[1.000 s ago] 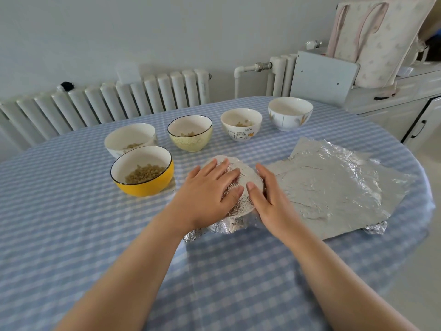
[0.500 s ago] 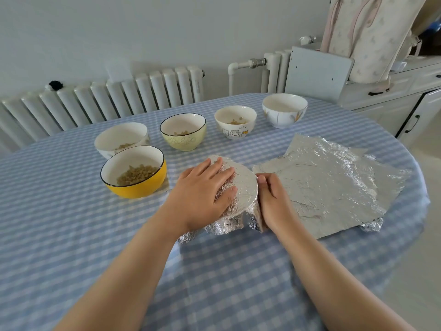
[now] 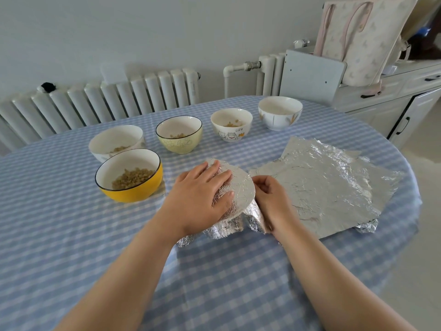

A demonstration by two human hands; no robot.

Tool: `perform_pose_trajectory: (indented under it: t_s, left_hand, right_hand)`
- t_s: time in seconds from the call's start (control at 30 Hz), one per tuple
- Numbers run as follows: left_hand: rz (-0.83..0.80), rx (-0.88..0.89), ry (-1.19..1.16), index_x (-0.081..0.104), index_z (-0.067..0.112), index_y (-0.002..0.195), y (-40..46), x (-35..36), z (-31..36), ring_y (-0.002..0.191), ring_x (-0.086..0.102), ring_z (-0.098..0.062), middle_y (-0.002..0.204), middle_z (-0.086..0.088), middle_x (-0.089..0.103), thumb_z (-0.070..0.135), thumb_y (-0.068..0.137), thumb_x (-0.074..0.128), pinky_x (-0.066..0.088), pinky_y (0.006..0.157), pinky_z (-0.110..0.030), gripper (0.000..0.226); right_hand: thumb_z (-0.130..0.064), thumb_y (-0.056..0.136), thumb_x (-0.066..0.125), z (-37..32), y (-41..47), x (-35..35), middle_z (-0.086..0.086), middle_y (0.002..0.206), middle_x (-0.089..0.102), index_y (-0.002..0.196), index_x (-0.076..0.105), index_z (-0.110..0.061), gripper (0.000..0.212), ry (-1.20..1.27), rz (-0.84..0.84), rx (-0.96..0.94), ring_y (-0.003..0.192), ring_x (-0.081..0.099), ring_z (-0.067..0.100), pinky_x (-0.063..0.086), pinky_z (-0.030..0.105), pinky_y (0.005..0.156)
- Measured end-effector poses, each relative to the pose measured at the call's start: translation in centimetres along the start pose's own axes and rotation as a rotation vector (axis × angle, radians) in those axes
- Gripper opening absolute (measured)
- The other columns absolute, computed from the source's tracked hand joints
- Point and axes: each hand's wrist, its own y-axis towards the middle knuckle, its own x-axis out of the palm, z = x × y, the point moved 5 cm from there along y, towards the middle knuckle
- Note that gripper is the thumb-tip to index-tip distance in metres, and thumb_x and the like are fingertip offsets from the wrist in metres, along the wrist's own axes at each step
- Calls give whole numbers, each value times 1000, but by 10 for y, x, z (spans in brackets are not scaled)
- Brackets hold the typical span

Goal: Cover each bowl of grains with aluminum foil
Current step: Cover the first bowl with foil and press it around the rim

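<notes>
A foil-covered bowl (image 3: pixel 241 187) stands in the middle of the table. My left hand (image 3: pixel 202 199) lies flat on its foil top with fingers straight. My right hand (image 3: pixel 272 201) is at the bowl's right side, fingers curled, pressing the foil edge against the wall. A yellow bowl (image 3: pixel 130 175) of grains sits to the left. Behind it stand a white bowl (image 3: pixel 117 142), a pale yellow bowl (image 3: pixel 180 134), a cat-print bowl (image 3: pixel 231 124) and a white bowl with leaf marks (image 3: pixel 280 112), all uncovered. Spare foil sheets (image 3: pixel 334 182) lie to the right.
The blue checked tablecloth (image 3: pixel 71 235) covers a round table. A radiator (image 3: pixel 107 101) runs along the back wall. A white cabinet (image 3: pixel 393 99) with a tote bag (image 3: pixel 365 39) on it stands at the back right, beyond the table's edge.
My right hand has slid from the bowl's top rim down to its right side and curled its fingers on the foil. My left hand stays on top.
</notes>
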Motion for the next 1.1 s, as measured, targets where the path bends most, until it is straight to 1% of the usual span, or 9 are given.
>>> perform_pose_trajectory:
  t_s: [0.17, 0.3, 0.43, 0.53, 0.63, 0.7, 0.83, 0.93, 1.1]
  left_hand:
    - [-7, -1, 8, 18, 38, 152, -1, 0, 1, 149, 3, -12, 163, 10, 6, 72, 76, -3, 12, 119, -40, 86]
    - [-16, 3, 23, 18, 37, 153, 0, 0, 1, 149, 2, -12, 163, 10, 6, 72, 75, -3, 11, 118, -41, 87]
    - [-26, 5, 21, 17, 38, 153, 0, 0, 1, 149, 0, -12, 163, 9, 4, 72, 75, -4, 10, 118, -41, 87]
    - [-9, 6, 12, 20, 36, 152, 1, 0, 1, 150, 3, -13, 163, 8, 7, 72, 76, -3, 11, 118, -42, 87]
    - [5, -11, 6, 22, 35, 152, -1, 0, 3, 150, 5, -16, 163, 5, 10, 72, 75, -3, 12, 118, -43, 89]
    - [9, -45, -3, 24, 35, 151, -1, 0, 5, 150, 5, -16, 163, 6, 10, 72, 74, -2, 12, 118, -42, 89]
    - [8, -86, 16, 23, 35, 152, -3, 1, 8, 149, 4, -17, 163, 5, 8, 68, 89, 11, 10, 117, -41, 72]
    - [1, -65, -8, 21, 35, 152, -4, 1, 4, 149, 4, -15, 163, 7, 8, 78, 82, 6, 10, 117, -40, 84]
    - [48, 19, -136, 31, 33, 150, -5, -6, -17, 146, 14, -5, 160, 14, 20, 87, 73, 5, 18, 116, -36, 97]
  right_hand:
    - [6, 87, 60, -2, -2, 5, -4, 84, 69, 88, 59, -22, 28, -39, 12, -32, 80, 66, 16, 55, 33, 78]
    - [4, 81, 62, 1, -1, -1, -9, 91, 67, 90, 58, -27, 32, -153, 65, -28, 84, 67, 14, 55, 33, 76]
    - [9, 91, 42, -16, -8, -28, 4, 102, 68, 92, 57, -22, 35, -78, 165, -78, 83, 67, 8, 55, 30, 77]
    - [-17, 98, 44, -44, -25, -36, -9, 102, 66, 99, 60, -26, 18, -161, 267, -260, 95, 63, 6, 51, 35, 88]
    - [-41, 98, 45, -51, -52, -6, -11, 96, 56, 93, 55, -28, 17, -292, 81, -263, 81, 54, -7, 43, 26, 77]
    - [-42, 97, 46, -41, -65, 11, -15, 111, 49, 92, 53, -31, 14, -390, 44, -278, 94, 50, -5, 36, 16, 79]
    - [-23, 97, 51, -28, -71, 14, -15, 121, 47, 121, 55, -18, 24, -361, 166, -356, 110, 52, 6, 30, -2, 81]
    - [-32, 97, 49, -22, -71, 14, -10, 118, 52, 127, 45, -22, 33, -282, 136, -261, 101, 54, 7, 37, 2, 75]
    - [-47, 96, 44, -14, -72, 13, 7, 99, 62, 106, 47, -27, 23, -154, 103, -189, 78, 60, 4, 41, 10, 60]
